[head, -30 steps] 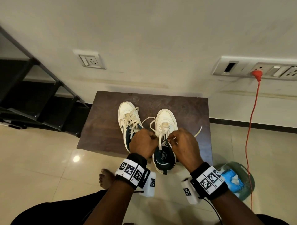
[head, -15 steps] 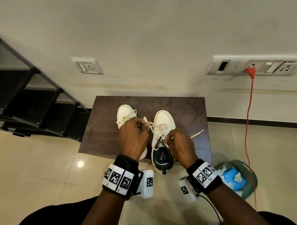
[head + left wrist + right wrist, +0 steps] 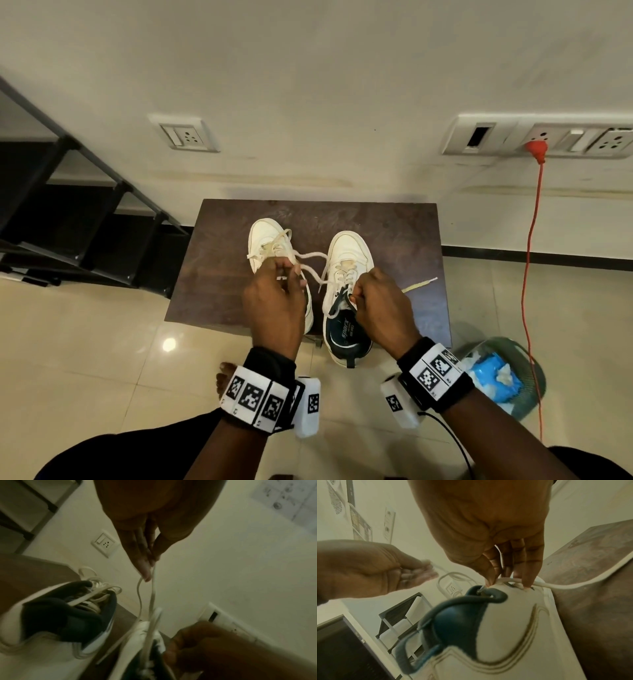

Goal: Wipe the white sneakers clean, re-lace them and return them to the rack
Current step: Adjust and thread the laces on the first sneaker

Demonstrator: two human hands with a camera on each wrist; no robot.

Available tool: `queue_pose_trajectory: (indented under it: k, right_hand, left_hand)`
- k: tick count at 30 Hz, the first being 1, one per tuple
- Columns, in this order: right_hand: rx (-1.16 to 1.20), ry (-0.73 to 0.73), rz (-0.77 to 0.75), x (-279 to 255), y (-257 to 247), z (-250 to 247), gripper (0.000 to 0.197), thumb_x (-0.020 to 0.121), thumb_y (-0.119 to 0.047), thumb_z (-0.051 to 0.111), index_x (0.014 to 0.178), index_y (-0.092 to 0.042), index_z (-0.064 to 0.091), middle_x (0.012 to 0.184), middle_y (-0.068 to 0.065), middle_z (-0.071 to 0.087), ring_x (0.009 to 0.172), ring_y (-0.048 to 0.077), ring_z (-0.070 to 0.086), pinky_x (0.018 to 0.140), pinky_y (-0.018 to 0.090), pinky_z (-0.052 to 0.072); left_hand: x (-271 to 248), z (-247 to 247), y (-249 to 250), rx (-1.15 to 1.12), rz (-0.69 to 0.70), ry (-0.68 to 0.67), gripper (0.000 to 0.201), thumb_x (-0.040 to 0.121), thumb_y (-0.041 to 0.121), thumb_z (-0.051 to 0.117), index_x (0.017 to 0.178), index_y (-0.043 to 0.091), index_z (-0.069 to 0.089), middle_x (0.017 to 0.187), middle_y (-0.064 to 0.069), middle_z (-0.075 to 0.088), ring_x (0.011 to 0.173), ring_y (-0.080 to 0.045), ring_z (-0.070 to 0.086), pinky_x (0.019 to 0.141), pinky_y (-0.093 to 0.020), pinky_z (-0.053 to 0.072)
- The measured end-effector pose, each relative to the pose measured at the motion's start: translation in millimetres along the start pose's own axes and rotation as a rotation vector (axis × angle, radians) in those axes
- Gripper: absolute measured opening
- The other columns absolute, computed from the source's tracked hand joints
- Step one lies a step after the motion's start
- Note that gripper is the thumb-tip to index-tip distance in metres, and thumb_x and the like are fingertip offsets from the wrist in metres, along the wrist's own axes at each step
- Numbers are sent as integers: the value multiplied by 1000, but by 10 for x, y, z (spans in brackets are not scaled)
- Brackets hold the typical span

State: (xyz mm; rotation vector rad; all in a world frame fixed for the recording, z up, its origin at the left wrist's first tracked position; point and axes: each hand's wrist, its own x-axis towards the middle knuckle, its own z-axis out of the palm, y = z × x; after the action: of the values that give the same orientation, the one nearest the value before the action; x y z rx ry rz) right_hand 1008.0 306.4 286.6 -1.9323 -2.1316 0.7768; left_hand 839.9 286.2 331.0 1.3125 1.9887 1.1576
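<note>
Two white sneakers with dark blue linings stand side by side on a small dark brown table (image 3: 222, 274), toes toward the wall. My left hand (image 3: 274, 301) hovers over the left sneaker (image 3: 265, 236) and pinches one end of the right sneaker's cream lace (image 3: 311, 255), drawn out to the left; the lace (image 3: 151, 595) hangs from my fingertips (image 3: 145, 572). My right hand (image 3: 375, 305) rests on the right sneaker (image 3: 347, 253) by its tongue and pinches the lace (image 3: 505, 580) against the top eyelets. The other lace end (image 3: 419, 284) trails right across the table.
A black shoe rack (image 3: 68, 219) stands at the left against the wall. A green basket (image 3: 534, 387) holding blue and white cloths sits on the floor at the right. An orange cord (image 3: 529, 274) hangs from the wall socket. My bare foot (image 3: 222, 377) is near the table.
My left hand has moved up and left from the right sneaker's tongue, drawing the lace out over the left sneaker. My right hand has stayed at the eyelets.
</note>
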Motion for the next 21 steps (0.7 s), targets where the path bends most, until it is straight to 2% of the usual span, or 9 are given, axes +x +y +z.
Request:
queue_pose_trajectory:
  k: [3,5,7,11,14,16,18,21]
  right_hand:
    - [1,0,-21,-24,-3,-65,15,87,-14,67,100,-17,60,109,1,56,96,21,57,69,28,43]
    - [39,22,-28,-27,12,-118,11,88,-12,64,96,-18,58,103,0,59,90,21,58,69,31,48]
    - [69,33,-41,-25,29,-163,11,89,-11,61,91,-20,55,94,-1,61,84,21,58,67,32,48]
    - [106,76,-65,-19,75,-248,11,89,-12,63,88,-20,56,81,-3,63,73,17,58,58,28,41]
    - [188,92,-57,-15,93,-325,12,87,-9,67,86,-19,61,76,-5,65,71,13,61,61,36,54]
    - [233,98,-73,-14,71,-401,16,84,-4,68,83,-18,63,73,-7,65,70,11,62,65,39,56]
    - [271,119,-95,-18,54,-523,20,83,2,67,81,-18,63,72,-7,64,68,9,62,64,33,55]
    - [327,191,-101,-71,67,-765,17,87,1,68,86,-15,64,77,-7,63,70,1,59,63,10,44]
  left_hand:
    - [-46,111,-244,260,-31,-94,16,90,8,62,101,16,70,88,-2,74,81,-19,71,78,-40,60]
    - [-100,188,-304,284,-66,-200,9,89,16,66,95,15,73,84,-1,75,77,-18,71,76,-32,57]
    - [-147,255,-302,241,-80,-294,11,90,26,70,89,16,76,78,3,75,72,-14,70,71,-32,57]
    - [-102,328,-231,212,-51,-299,16,91,32,71,89,17,77,77,6,74,71,-9,68,68,-29,53]
    - [-49,396,-246,144,-121,-317,20,89,34,73,77,18,72,61,8,67,63,-12,68,65,-30,52]
    - [-16,445,-282,126,-164,-309,26,87,31,73,65,20,64,53,8,61,59,-18,68,65,-37,57]
    - [-3,469,-314,110,-177,-306,25,86,26,73,63,18,66,51,5,63,55,-18,68,62,-44,59]
    - [-14,470,-381,69,-180,-322,22,88,20,74,67,16,71,52,3,66,52,-17,67,59,-48,60]
